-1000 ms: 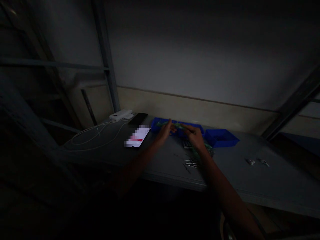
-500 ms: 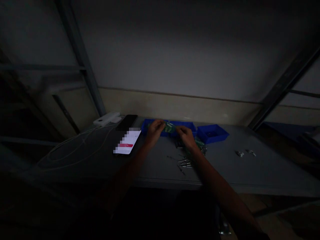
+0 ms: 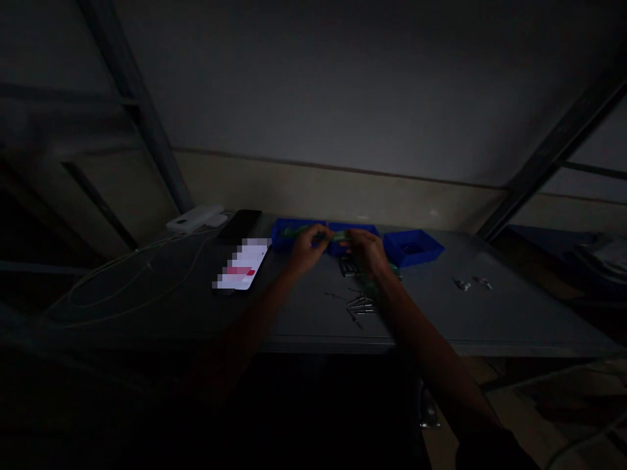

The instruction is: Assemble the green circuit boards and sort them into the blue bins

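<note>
My left hand (image 3: 309, 247) and my right hand (image 3: 366, 249) are close together over the front of two blue bins. Between them they grip a small green packet (image 3: 339, 235), its details too dark and blurred to tell. The left blue bin (image 3: 281, 243) has something green inside. Behind my hands is the middle blue bin (image 3: 356, 229). Several thin metal pins (image 3: 361, 305) lie on the grey table below my right hand. More green packets and metal parts (image 3: 349, 266) are beside my right wrist, partly hidden by it.
A third blue bin (image 3: 414, 249) stands to the right, with small dark items inside. Two small metal pieces (image 3: 462, 284) lie further right. On the left are a lit phone (image 3: 249, 261), a black phone-like slab (image 3: 240, 225), a white box (image 3: 196, 219) and loose cables (image 3: 142, 303).
My hands have drawn closer together, and the green packet between them now shows as a narrow strip. The whole view has shifted, so the table sits slightly higher in the picture.
</note>
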{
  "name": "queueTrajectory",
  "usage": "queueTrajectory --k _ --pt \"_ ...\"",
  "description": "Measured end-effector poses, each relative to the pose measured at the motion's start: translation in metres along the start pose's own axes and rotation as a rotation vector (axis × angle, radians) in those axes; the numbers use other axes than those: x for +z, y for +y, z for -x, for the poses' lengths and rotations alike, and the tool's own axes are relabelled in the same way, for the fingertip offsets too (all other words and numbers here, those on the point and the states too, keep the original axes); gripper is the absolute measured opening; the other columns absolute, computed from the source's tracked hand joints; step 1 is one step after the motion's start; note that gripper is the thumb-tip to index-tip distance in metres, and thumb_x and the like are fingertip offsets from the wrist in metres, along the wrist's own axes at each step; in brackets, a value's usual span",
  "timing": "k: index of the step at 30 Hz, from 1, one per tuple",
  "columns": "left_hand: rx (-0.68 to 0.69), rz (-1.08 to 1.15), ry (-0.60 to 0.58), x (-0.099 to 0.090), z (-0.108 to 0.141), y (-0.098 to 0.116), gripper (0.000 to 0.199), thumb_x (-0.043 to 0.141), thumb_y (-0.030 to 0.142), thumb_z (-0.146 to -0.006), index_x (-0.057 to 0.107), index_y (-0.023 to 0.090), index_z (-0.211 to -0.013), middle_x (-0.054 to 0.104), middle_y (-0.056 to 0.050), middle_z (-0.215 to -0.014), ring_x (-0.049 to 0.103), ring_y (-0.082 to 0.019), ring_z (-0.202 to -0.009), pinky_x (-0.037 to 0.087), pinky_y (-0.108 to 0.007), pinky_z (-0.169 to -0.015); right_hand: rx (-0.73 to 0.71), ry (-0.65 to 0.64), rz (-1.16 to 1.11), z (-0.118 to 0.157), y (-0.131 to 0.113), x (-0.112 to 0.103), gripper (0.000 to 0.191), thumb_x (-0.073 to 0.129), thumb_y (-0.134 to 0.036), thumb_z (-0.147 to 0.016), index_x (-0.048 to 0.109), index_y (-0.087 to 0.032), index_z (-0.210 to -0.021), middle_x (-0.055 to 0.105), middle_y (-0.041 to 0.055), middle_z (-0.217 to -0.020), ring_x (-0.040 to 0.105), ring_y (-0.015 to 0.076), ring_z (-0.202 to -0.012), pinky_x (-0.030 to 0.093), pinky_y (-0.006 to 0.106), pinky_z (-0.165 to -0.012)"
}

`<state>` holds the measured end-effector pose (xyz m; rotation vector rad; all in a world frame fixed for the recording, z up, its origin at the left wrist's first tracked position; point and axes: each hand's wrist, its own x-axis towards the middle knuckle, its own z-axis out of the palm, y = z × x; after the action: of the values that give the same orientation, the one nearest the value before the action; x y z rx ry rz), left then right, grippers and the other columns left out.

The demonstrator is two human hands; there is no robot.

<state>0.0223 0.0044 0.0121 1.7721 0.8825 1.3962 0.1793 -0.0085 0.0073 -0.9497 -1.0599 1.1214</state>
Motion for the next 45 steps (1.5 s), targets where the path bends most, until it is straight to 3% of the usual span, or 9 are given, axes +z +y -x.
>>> queueTrajectory --k 10,16,22,25,29,32,36,40,45 --pt "-0.103 0.05 0.216 0.0 -0.002 -0.011 0.019 0.06 0.019 -0.071 0.058 0.019 -0.09 0.062 -0.004 -0.096 0.057 -0.017 -0.089 0.044 -0.026 -0.075 -0.213 0.115 0.172 -0.003 0.013 0.003 0.047 0.055 -0.025 -0.058 0.05 -0.019 -0.104 0.054 -0.0045 -0.064 0.05 0.0109 -0.058 0.043 0.024 -0.057" --pt "-0.331 0.167 0.107 0.007 0.001 -0.016 0.023 0.053 0.037 -0.079 0.063 0.017 -0.084 0.064 -0.004 -0.079 0.057 -0.015 -0.068 0.042 -0.024 -0.057 -0.273 0.118 0.267 -0.007 0.01 -0.001 0.012 0.053 -0.023 -0.06 0.055 -0.017 -0.07 0.056 -0.0012 -0.064 0.05 0.0116 -0.061 0.042 0.025 -0.063" --pt "-0.529 0.318 -0.063 0.007 0.005 -0.019 0.051 0.039 0.056 -0.082 0.067 0.015 -0.074 0.066 -0.011 -0.073 0.058 -0.016 -0.061 0.043 -0.028 -0.057 -0.59 0.071 0.468 -0.001 -0.004 -0.006 0.008 0.049 -0.022 -0.067 0.055 -0.018 -0.063 0.06 0.0036 -0.079 0.055 0.0152 -0.08 0.044 0.026 -0.069" --pt "-0.564 0.379 -0.052 0.005 0.004 -0.019 0.045 0.042 0.052 -0.083 0.066 0.016 -0.071 0.065 -0.01 -0.069 0.058 -0.016 -0.061 0.043 -0.029 -0.057 -0.678 0.013 0.559 0.004 -0.004 -0.003 0.01 0.049 -0.02 -0.069 0.057 -0.018 -0.063 0.058 0.0066 -0.093 0.054 0.017 -0.092 0.045 0.027 -0.071" --pt "-0.447 0.401 0.039 0.002 0.003 -0.02 0.018 0.06 0.034 -0.075 0.062 0.017 -0.072 0.06 -0.002 -0.066 0.05 -0.009 -0.054 0.036 -0.022 -0.048 -0.709 -0.066 0.675 0.005 0.001 0.0 0.013 0.049 -0.014 -0.067 0.061 -0.019 -0.062 0.055 0.0076 -0.107 0.05 0.0197 -0.104 0.042 0.034 -0.085" --pt "-0.373 0.302 0.066 -0.001 0.005 -0.021 0.017 0.064 0.034 -0.071 0.061 0.018 -0.074 0.053 0.003 -0.06 0.044 -0.007 -0.049 0.031 -0.02 -0.046 -0.655 -0.028 0.742 0.003 0.003 -0.002 0.017 0.047 -0.013 -0.065 0.063 -0.018 -0.062 0.056 0.009 -0.104 0.05 0.0212 -0.103 0.041 0.035 -0.086" --pt "-0.281 0.296 0.063 -0.001 0.006 -0.021 0.018 0.064 0.034 -0.07 0.06 0.016 -0.073 0.051 0.003 -0.062 0.044 -0.006 -0.052 0.033 -0.02 -0.05 -0.402 -0.02 0.742 0.0 0.001 -0.007 0.019 0.046 -0.017 -0.067 0.065 -0.016 -0.069 0.061 0.0042 -0.076 0.056 0.0173 -0.076 0.043 0.031 -0.074" --pt "-0.209 0.354 0.038 0.003 0.006 -0.022 0.017 0.064 0.026 -0.068 0.064 0.014 -0.08 0.059 -0.001 -0.073 0.05 -0.007 -0.061 0.039 -0.021 -0.058 -0.175 -0.087 0.52 0.002 -0.001 -0.003 0.024 0.052 -0.038 -0.072 0.061 -0.015 -0.071 0.056 -0.0005 -0.057 0.051 0.0123 -0.053 0.04 0.025 -0.053" --pt "-0.169 0.271 0.051 0.003 0.006 -0.022 0.023 0.062 0.012 -0.062 0.067 0.015 -0.085 0.065 -0.003 -0.083 0.057 -0.013 -0.074 0.043 -0.026 -0.071 -0.02 -0.075 0.203 0.006 0.0 0.009 0.037 0.053 -0.055 -0.071 0.053 -0.019 -0.072 0.058 0.0002 -0.056 0.054 0.0123 -0.049 0.042 0.024 -0.048"
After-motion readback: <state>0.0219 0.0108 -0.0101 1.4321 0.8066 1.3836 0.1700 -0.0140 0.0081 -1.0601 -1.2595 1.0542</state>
